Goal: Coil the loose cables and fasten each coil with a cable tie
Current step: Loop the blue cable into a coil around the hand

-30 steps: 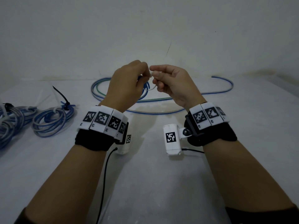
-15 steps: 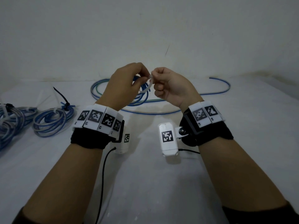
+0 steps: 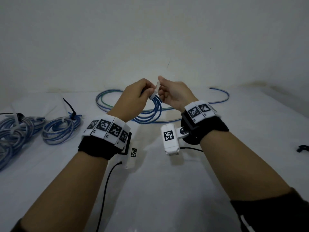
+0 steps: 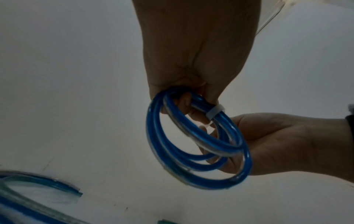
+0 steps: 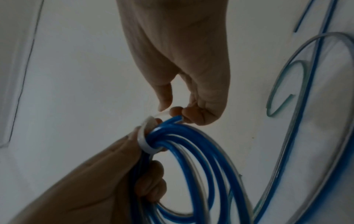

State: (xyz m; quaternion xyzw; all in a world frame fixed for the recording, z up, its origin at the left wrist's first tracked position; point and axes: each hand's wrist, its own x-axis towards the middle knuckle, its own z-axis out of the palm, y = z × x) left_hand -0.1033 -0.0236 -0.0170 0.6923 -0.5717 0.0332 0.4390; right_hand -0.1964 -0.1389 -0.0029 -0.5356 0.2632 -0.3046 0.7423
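Hands meet above the white tabletop (image 3: 150,190), both working on one small coil of blue and clear cable (image 4: 199,151). The left hand (image 3: 133,97) grips the top of the coil, fingers curled through its loops, so that the rest of it hangs free below the fist. A white plastic cable tie (image 5: 143,136) wraps round the bundled strands just beside those fingers. The right hand (image 3: 175,94) pinches the free end of the tie between thumb and fingertips — its other fingers are curled in against the palm — and the strap stands up between the two hands in the head view. Whether the tie is drawn fully tight around the strands cannot be told.

Behind the held coil, a long loose run of blue and clear cable (image 3: 217,101) lies on the tabletop in wide open curves, one end sweeping out to the right. Well to the left of the held coil sits a finished coil of blue and clear cable (image 3: 61,131), bound with a white tie and a black tie whose tail sticks upward. Further left again lies a larger heap of tied cable coils (image 3: 15,131), partly cut off by the frame edge. Far to the right of the held coil, at the frame edge, a small black object (image 3: 302,148) rests on the tabletop — too little of it shows to say what it is.
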